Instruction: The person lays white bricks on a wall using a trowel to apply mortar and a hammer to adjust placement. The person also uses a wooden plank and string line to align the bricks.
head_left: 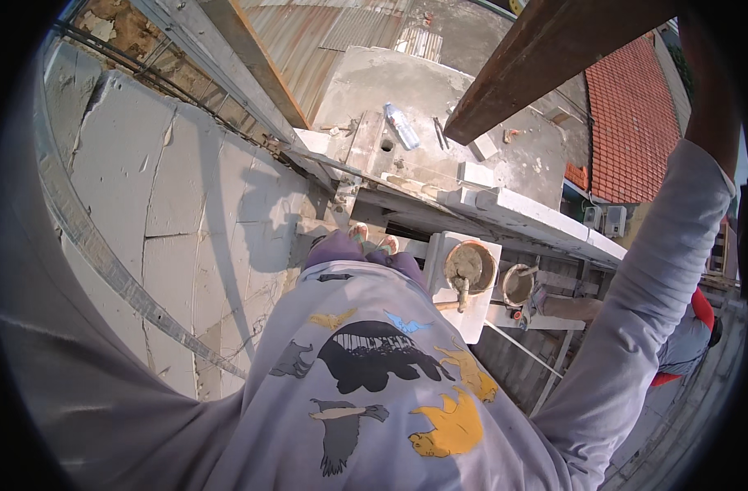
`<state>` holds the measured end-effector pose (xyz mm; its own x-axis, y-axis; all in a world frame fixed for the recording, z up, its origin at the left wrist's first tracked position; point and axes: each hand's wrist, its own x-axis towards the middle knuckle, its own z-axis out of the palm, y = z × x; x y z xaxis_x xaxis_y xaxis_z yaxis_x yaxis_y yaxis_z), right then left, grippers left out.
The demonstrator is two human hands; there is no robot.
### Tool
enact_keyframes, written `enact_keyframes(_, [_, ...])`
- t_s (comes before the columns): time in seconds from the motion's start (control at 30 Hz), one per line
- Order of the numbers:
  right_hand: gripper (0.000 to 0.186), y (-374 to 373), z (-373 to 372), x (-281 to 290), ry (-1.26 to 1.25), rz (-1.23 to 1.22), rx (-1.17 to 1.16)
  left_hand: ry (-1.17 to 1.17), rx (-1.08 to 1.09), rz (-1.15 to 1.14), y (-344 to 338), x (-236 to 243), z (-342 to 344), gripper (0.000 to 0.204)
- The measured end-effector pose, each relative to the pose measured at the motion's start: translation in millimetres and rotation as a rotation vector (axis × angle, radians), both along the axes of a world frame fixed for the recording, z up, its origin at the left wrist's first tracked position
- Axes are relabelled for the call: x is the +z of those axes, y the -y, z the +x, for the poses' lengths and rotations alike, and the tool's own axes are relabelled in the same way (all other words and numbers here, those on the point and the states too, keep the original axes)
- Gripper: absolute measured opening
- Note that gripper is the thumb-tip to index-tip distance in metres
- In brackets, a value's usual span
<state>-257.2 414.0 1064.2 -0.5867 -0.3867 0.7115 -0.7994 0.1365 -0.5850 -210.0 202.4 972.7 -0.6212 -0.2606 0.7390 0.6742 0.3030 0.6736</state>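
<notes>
My left sleeve (104, 352) runs off the left rim, and its hand lies outside the picture. Raised at the right, my right arm (652, 270) reaches up past the upper rim, so that hand is out of sight too. What either hand holds or touches is hidden. In front of my body, a white block (477, 327) bears a round bucket of mortar (469, 263) with a tool handle (462, 296) sticking out. Just right of it stands a second bucket (518, 284). Along my left side curves a long grey metal strip (116, 278).
A light block wall (181, 196) rises at the left. Wooden beams (545, 65) cross the upper area. On the concrete slab beyond lie a plastic bottle (402, 127) and loose white blocks (476, 174). My feet (374, 237) stand on planks. A co-worker (689, 340) in grey and red is lower right.
</notes>
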Motion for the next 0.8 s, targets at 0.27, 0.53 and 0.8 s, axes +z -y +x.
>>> enact_keyframes(0.27, [0.086,33.8,-9.0,-65.6,0.078,0.034,0.257,-0.069,0.148,-0.020,-2.7,-5.1,-8.4,0.074])
enact_keyframes(0.53, [0.081,9.6,-48.5,-120.3,0.112,0.444,0.298,-0.198,0.216,-0.037,-6.8,-7.9,-31.5,0.068])
enact_keyframes(0.8, [0.078,59.4,-43.0,-175.5,0.080,0.453,0.127,-0.252,0.128,-0.031,21.7,-50.4,-51.0,0.064])
